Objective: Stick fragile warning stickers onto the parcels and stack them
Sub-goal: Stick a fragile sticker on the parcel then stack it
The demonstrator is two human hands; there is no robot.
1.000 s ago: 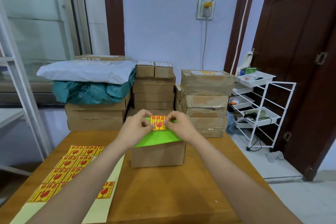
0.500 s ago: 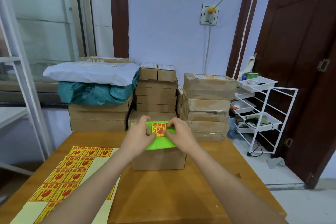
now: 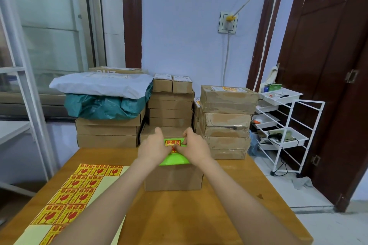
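1. sticker sheet [image 3: 65,195] lies at the table's [image 3: 179,215] left edge, several fragile labels unused.
2. left hand [image 3: 154,148] presses its thumb on the sticker [image 3: 172,143], fingers loosely curled.
3. sticker sits on the green parcel [image 3: 175,160] atop a cardboard box [image 3: 173,178], mid-table.
4. right hand [image 3: 194,146] pinches the sticker's right edge; uneven pressing could crease it or trap bubbles on the soft wrapping.

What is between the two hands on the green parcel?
The fragile sticker, yellow and red, lies between the left hand and right hand, in the head view.
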